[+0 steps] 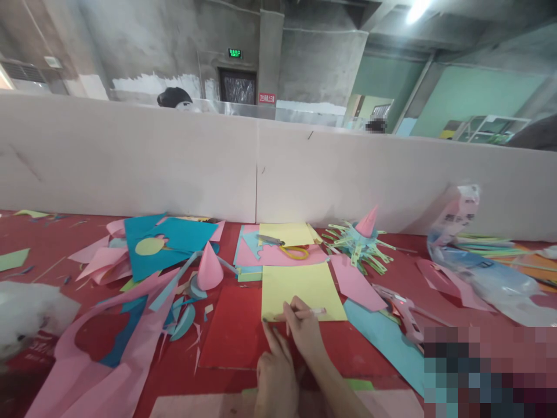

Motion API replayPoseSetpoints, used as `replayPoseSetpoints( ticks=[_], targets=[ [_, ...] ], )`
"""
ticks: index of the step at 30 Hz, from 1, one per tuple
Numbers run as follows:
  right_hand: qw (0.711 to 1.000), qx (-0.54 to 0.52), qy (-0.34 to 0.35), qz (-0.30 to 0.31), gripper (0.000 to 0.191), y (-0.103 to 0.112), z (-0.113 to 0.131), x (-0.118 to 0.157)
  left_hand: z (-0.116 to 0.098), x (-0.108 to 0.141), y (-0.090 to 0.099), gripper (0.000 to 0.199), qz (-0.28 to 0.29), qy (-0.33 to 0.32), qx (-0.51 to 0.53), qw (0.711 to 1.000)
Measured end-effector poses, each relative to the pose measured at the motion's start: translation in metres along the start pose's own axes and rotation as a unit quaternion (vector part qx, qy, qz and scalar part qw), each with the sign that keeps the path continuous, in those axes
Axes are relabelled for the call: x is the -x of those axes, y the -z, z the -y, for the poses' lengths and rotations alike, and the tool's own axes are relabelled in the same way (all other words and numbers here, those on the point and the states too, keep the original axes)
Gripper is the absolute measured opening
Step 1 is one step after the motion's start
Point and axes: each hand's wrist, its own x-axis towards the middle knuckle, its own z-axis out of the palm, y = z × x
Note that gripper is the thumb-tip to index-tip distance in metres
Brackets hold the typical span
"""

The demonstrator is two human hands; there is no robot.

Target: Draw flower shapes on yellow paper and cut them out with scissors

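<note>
A yellow sheet of paper (pixel 300 284) lies on a red board (pixel 235 325) in front of me. My right hand (pixel 307 331) is closed round a slim pinkish pen (pixel 318 311), its tip near the sheet's lower left corner. Just below that corner is my left hand (pixel 276 368), index finger stretched out to the paper's edge. Above the sheet, yellow-handled scissors (pixel 296 252) rest on pink and yellow paper. A pink paper cone (pixel 209 268) stands to the left, and another cone (pixel 368 223) tops a spiky green and blue paper piece.
Pink paper offcuts (pixel 117 389) and blue paper (pixel 150 241) cover the left side. A hot glue gun (pixel 402 310) lies to the right beside a blue sheet (pixel 385 342). Plastic bags (pixel 491 278) sit farther right. A white partition (pixel 174 162) closes off the table's back.
</note>
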Motion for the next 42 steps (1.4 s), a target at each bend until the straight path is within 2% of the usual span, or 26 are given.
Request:
replayPoseSetpoints(
  ticks=[9, 13, 19, 24, 27, 33, 42],
  targets=[
    [1.0, 0.021, 0.0, -0.008, 0.035, 0.0, -0.002, 0.0, 0.001, 0.0, 0.007, 0.047, 0.005, 0.002, -0.002, 1.0],
    [1.0, -0.011, 0.006, -0.008, 0.034, 0.0, -0.001, 0.001, 0.0, 0.001, 0.006, 0.048, 0.001, 0.005, -0.01, 1.0],
    [1.0, 0.023, 0.001, -0.003, 0.034, 0.0, 0.0, 0.001, -0.001, 0.001, 0.002, 0.048, 0.006, -0.002, -0.014, 1.0],
    [1.0, -0.001, 0.001, -0.007, 0.033, 0.0, 0.001, 0.001, 0.001, 0.001, 0.003, 0.049, -0.003, -0.005, -0.005, 1.0],
    [1.0, -0.016, 0.004, -0.003, 0.033, 0.001, 0.0, 0.001, 0.001, 0.001, 0.006, 0.049, 0.002, -0.007, -0.011, 1.0],
    [1.0, 0.027, 0.001, 0.001, 0.034, 0.001, -0.001, 0.001, 0.001, 0.0, 0.01, 0.049, 0.015, -0.003, -0.021, 1.0],
    [1.0, -0.005, 0.016, -0.01, 0.032, 0.0, -0.003, 0.0, 0.002, 0.0, 0.014, 0.047, 0.027, -0.011, -0.026, 0.999]
  ],
)
